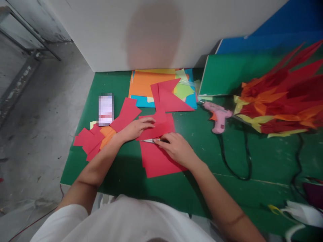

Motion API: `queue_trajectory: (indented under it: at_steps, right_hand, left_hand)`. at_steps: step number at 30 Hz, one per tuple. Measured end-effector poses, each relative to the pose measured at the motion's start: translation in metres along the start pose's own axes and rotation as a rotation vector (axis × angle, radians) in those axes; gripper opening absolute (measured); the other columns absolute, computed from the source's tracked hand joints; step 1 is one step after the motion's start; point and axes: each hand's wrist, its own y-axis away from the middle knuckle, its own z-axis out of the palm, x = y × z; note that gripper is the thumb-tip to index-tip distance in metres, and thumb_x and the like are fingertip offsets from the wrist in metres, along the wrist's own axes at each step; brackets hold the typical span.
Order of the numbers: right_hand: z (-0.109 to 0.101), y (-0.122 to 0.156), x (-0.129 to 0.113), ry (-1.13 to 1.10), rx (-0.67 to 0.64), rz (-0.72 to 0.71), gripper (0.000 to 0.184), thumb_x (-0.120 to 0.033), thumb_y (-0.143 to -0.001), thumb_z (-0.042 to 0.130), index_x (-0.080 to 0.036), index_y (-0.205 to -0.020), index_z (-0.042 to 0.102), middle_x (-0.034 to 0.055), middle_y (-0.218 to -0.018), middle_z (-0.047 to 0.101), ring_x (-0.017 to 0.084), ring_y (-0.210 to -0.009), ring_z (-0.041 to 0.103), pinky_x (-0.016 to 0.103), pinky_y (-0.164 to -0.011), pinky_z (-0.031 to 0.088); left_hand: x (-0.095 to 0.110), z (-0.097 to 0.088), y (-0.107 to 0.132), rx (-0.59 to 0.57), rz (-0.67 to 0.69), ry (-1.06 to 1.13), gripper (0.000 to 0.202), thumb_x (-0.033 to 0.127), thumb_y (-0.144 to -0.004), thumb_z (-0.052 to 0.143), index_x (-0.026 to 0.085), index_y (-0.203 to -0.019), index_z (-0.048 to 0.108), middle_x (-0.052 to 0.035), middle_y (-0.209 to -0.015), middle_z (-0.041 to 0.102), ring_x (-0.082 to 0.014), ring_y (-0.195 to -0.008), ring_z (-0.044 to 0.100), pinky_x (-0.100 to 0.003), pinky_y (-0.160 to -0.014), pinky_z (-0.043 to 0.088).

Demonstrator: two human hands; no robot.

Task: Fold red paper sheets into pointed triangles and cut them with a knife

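My left hand [137,128] is at the left side of a red paper sheet [161,126], fingers over its top and seemingly closed on its edge; the thumb is mostly hidden. My right hand [175,146] is closed around scissors [147,141], whose pointed metal blades lie along the sheet's near edge. Most of the handle is covered by the fingers. Beneath both is another larger red paper piece [161,161]. Just beyond sits a cut red paper shape [169,97] with pointed corners.
Red paper scraps [92,141] and a phone [106,109] lie left on the green table [121,178]. Coloured sheets [142,84] are stacked at the back. To the right are a pink glue gun [218,116] with a black cord and a red-orange paper flame decoration [282,104].
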Motion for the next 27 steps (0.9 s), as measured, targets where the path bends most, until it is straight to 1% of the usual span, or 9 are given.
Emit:
queue_trajectory:
  at_steps: [7, 13, 16, 18, 20, 22, 23, 25, 27]
  right_hand:
    - [0.004, -0.006, -0.003, -0.049, -0.016, -0.023, 0.032, -0.022, -0.098, 0.039, -0.021, -0.117, 0.065, 0.0093, -0.090, 0.063, 0.020, -0.082, 0.051, 0.033, -0.072, 0.039]
    - [-0.006, -0.005, -0.008, -0.163, -0.100, -0.137, 0.031, -0.020, -0.097, 0.042, -0.024, -0.114, 0.067, 0.0091, -0.093, 0.064, 0.019, -0.087, 0.054, 0.033, -0.074, 0.041]
    - [-0.014, 0.000, -0.003, -0.251, -0.051, -0.139, 0.033, -0.017, -0.094, 0.043, -0.027, -0.117, 0.065, 0.0084, -0.096, 0.065, 0.019, -0.090, 0.056, 0.034, -0.076, 0.042]
    - [-0.020, 0.004, 0.004, -0.250, 0.066, -0.051, 0.036, -0.016, -0.093, 0.045, -0.029, -0.122, 0.062, 0.0076, -0.098, 0.064, 0.019, -0.089, 0.057, 0.034, -0.077, 0.044]
    - [-0.024, 0.009, 0.014, -0.162, 0.234, 0.125, 0.036, -0.018, -0.092, 0.047, -0.028, -0.124, 0.061, 0.0086, -0.098, 0.063, 0.021, -0.088, 0.057, 0.036, -0.076, 0.045]
    - [-0.024, 0.012, 0.024, -0.044, 0.340, 0.295, 0.036, -0.021, -0.091, 0.048, -0.023, -0.124, 0.061, 0.0111, -0.097, 0.062, 0.023, -0.087, 0.056, 0.037, -0.076, 0.045]
    - [-0.023, 0.014, 0.030, 0.003, 0.357, 0.360, 0.035, -0.022, -0.091, 0.047, -0.021, -0.124, 0.061, 0.0119, -0.096, 0.061, 0.024, -0.086, 0.056, 0.038, -0.075, 0.045]
    - [-0.020, 0.016, 0.038, 0.073, 0.349, 0.444, 0.035, -0.024, -0.092, 0.046, -0.018, -0.122, 0.062, 0.0125, -0.094, 0.061, 0.025, -0.083, 0.055, 0.038, -0.072, 0.044]
    - [-0.016, 0.017, 0.042, 0.125, 0.330, 0.482, 0.034, -0.026, -0.091, 0.045, -0.019, -0.119, 0.063, 0.0124, -0.094, 0.062, 0.026, -0.081, 0.055, 0.039, -0.070, 0.043]
  left_hand:
    - [0.001, 0.000, 0.000, -0.001, -0.029, 0.073, 0.035, 0.010, -0.095, 0.034, 0.019, -0.108, 0.066, -0.0083, -0.131, 0.059, -0.0169, -0.122, 0.056, -0.036, -0.103, 0.046]
    - [0.004, -0.002, -0.001, 0.005, -0.077, 0.138, 0.034, 0.012, -0.095, 0.034, 0.019, -0.108, 0.065, -0.0074, -0.130, 0.060, -0.0166, -0.121, 0.057, -0.037, -0.104, 0.046]
    - [0.003, -0.002, -0.001, 0.017, -0.081, 0.154, 0.036, 0.011, -0.095, 0.033, 0.020, -0.112, 0.063, -0.0074, -0.129, 0.060, -0.0163, -0.122, 0.055, -0.037, -0.104, 0.045]
    - [0.003, -0.003, 0.000, 0.023, -0.072, 0.150, 0.037, 0.011, -0.096, 0.032, 0.020, -0.115, 0.061, -0.0081, -0.128, 0.060, -0.0166, -0.123, 0.054, -0.037, -0.104, 0.045]
    - [0.005, -0.004, 0.000, 0.020, -0.073, 0.130, 0.036, 0.014, -0.097, 0.031, 0.020, -0.117, 0.061, -0.0087, -0.129, 0.059, -0.0174, -0.123, 0.054, -0.038, -0.104, 0.045]
    - [0.009, -0.006, 0.000, -0.014, -0.072, 0.097, 0.031, 0.024, -0.098, 0.038, 0.020, -0.119, 0.060, -0.0102, -0.132, 0.056, -0.0199, -0.125, 0.052, -0.039, -0.105, 0.043]
    - [0.011, -0.007, 0.000, -0.040, -0.065, 0.072, 0.031, 0.032, -0.096, 0.045, 0.019, -0.121, 0.059, -0.0113, -0.134, 0.054, -0.0221, -0.126, 0.051, -0.040, -0.105, 0.043]
    - [0.014, -0.007, -0.001, -0.096, -0.035, 0.010, 0.048, 0.047, -0.087, 0.059, 0.020, -0.126, 0.057, -0.0135, -0.137, 0.051, -0.0275, -0.128, 0.048, -0.044, -0.107, 0.039]
    - [0.016, -0.007, -0.002, -0.123, -0.010, -0.050, 0.062, 0.054, -0.080, 0.065, 0.021, -0.131, 0.053, -0.0141, -0.138, 0.051, -0.0305, -0.128, 0.046, -0.048, -0.108, 0.035]
